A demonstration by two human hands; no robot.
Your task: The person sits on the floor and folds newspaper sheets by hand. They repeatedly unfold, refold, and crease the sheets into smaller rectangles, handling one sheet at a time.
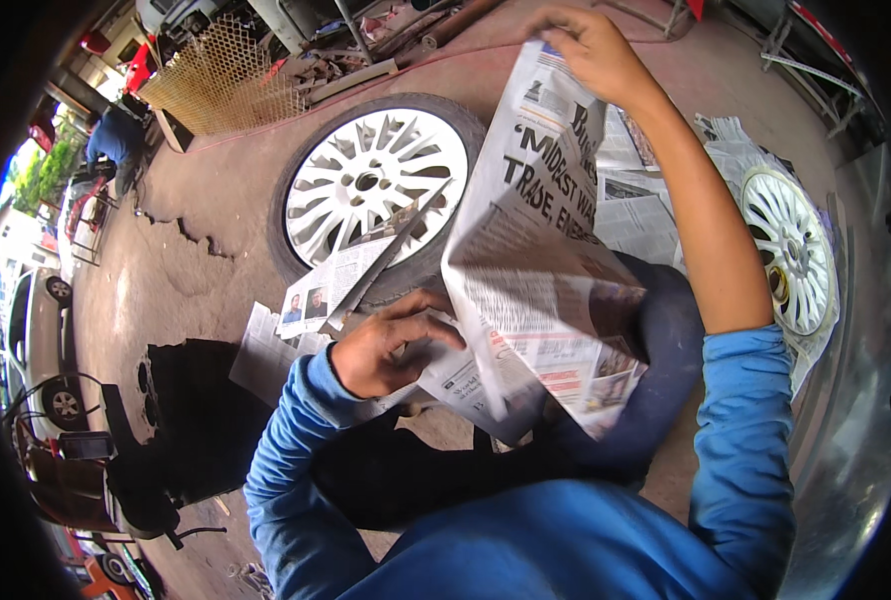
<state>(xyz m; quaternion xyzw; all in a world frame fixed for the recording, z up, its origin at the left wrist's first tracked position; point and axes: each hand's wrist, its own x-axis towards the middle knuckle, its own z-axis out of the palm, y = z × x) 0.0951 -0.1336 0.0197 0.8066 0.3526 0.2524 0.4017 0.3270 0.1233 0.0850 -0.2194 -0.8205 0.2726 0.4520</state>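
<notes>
My right hand (591, 50) is raised at the upper middle, its fingers pinching the top corner of a newspaper sheet (536, 210). The sheet hangs down creased and partly folded over my lap. Lower and to the left, my left hand (391, 345) is curled, with its fingers closed at the edge of the newspaper; the exact grip is partly hidden. Beyond it lies a tyre (291, 255) with a white multi-spoke wheel rim (369, 180). Folded newspaper pieces (341, 280) rest against the tyre's near side and across part of the rim.
To the right, a second white wheel (788, 250) sits on newspaper, with more newspaper sheets (636, 225) spread beside it. A black panel (201, 420) stands at left. Metal mesh (226, 85) and scrap lie at the back. Another person (116, 140) bends down far left, near parked cars.
</notes>
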